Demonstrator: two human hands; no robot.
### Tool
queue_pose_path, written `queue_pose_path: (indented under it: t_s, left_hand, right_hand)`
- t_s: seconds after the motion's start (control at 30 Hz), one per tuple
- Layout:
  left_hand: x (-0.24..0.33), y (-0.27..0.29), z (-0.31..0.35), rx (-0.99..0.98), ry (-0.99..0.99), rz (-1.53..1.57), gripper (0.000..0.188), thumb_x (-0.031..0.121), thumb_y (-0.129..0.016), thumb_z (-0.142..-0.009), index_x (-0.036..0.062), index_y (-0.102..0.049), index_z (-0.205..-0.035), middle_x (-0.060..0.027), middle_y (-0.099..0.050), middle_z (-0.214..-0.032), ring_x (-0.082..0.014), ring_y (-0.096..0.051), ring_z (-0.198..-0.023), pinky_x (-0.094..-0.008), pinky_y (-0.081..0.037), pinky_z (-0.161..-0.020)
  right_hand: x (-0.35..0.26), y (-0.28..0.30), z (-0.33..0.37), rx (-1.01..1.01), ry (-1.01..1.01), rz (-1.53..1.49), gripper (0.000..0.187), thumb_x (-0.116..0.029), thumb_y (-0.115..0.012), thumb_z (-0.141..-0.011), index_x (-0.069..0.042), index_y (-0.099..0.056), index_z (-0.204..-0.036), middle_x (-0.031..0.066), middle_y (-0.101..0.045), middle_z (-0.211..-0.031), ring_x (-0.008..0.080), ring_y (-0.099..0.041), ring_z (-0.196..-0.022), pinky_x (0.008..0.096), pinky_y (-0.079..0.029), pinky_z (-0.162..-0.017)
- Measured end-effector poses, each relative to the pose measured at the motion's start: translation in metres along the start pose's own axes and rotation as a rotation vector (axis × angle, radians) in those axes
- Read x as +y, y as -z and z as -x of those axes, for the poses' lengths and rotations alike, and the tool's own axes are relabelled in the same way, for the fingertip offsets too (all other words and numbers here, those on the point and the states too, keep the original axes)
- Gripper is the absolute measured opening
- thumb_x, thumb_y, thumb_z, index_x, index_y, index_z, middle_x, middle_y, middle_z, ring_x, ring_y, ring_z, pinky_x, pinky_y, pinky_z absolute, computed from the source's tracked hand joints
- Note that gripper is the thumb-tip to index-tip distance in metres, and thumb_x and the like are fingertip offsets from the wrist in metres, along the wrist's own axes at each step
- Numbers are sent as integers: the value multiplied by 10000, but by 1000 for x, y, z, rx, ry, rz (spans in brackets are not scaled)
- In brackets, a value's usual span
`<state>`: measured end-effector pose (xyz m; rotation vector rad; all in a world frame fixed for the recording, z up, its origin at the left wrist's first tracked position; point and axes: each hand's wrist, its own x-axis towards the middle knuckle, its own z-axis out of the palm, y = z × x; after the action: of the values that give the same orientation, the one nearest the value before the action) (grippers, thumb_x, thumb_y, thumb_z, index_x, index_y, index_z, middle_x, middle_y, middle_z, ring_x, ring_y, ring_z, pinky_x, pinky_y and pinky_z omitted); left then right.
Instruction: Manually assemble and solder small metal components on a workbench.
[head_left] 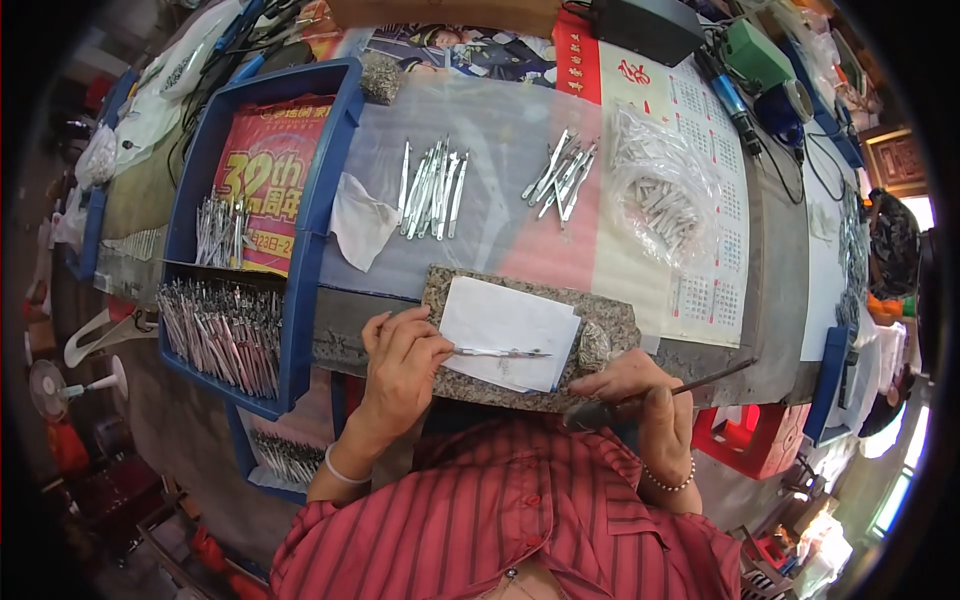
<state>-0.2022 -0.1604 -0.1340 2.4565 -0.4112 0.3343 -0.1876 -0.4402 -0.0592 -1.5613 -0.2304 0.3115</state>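
Observation:
A slim silvery metal tool, possibly tweezers (500,353), lies across white paper sheets (510,315) on a speckled granite slab (610,312). My left hand (400,365) pinches its left end. Over the slab's right edge, my right hand (652,395) is closed round a dark tool with a thick end and a long thin shaft (715,374) pointing right. Beside that hand, a crumpled clear plastic lump (594,343) sits on the slab. Farther back lie two groups of similar slim metal tools, one on the left (433,190) and one on the right (567,178).
A blue tray (305,270) at left holds many upright metal tools (222,335) and a red-yellow package (275,170). A clear bag (662,195) of small pale pieces lies at right. A white cloth (360,225), a stone block (380,78) and a red stool (755,440) are around.

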Motion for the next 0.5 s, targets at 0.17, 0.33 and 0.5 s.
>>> queue_pose_path:
  t_s: [0.17, 0.33, 0.5]
  left_hand:
    - [3, 5, 1, 12, 12, -5, 177, 24, -678, -755, 71, -593, -903, -81, -577, -927, -281, -584, -1014, -444, -352, -908]
    - [7, 15, -7, 175, 207, 164, 107, -12, -625, -810, 32, -581, -897, -127, -606, -874, -303, -617, -878, -399, -440, -797]
    - [-3, 16, -44, 386, 422, 196, 63, 31, -606, -883, -12, -568, -909, -120, -613, -752, -225, -608, -668, -322, -476, -630]
  right_hand:
    - [1, 4, 1, 239, -50, -329, 237, -189, -374, -1022, 10, -503, -1030, 184, -627, -959, 154, -587, -749, 267, -498, -656]
    - [22, 25, 9, 300, -108, -393, 202, -128, -372, -1007, 16, -511, -1031, 153, -632, -887, 94, -484, -514, 224, -430, -500]
    - [33, 24, 16, 241, -201, -238, 122, -41, -445, -964, 8, -526, -1041, 102, -641, -866, 51, -470, -519, 197, -408, -492]
